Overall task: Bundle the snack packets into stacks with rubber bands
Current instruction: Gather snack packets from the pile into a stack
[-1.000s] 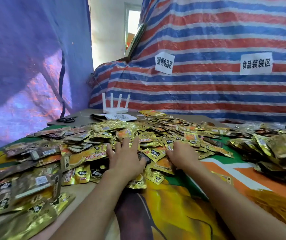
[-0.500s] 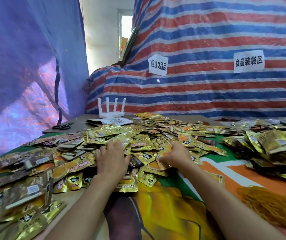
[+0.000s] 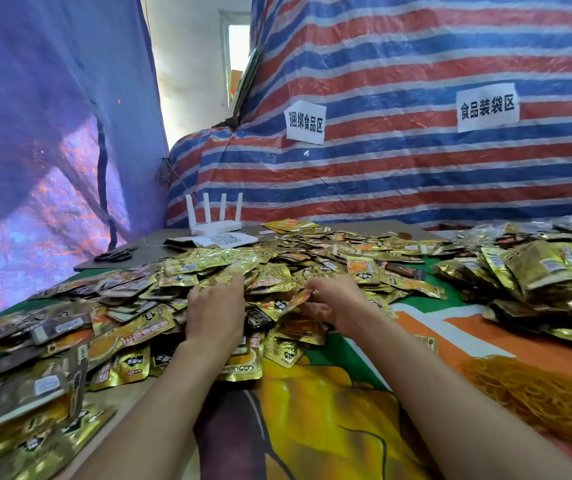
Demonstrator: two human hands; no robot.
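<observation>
A wide heap of small gold snack packets (image 3: pixel 277 271) covers the middle of the table. My left hand (image 3: pixel 215 313) lies palm down on the heap, fingers stretched forward over the packets. Just right of it, my right hand (image 3: pixel 336 303) has its fingers curled and pinches a small orange-gold packet (image 3: pixel 300 297) lifted at the heap's near edge. A mound of yellow rubber bands (image 3: pixel 533 400) lies on the cloth at the right, apart from both hands.
Larger gold packets (image 3: pixel 537 268) are piled at the far right, and brown and gold ones (image 3: pixel 35 368) at the near left. A white router (image 3: pixel 215 220) and black scissors (image 3: pixel 115 255) sit at the table's far left. Striped tarp (image 3: pixel 416 150) walls the back.
Both hands have drawn slightly together on the heap. My right hand's fingers have curled and lifted one small packet from the pile. The left hand stays flat.
</observation>
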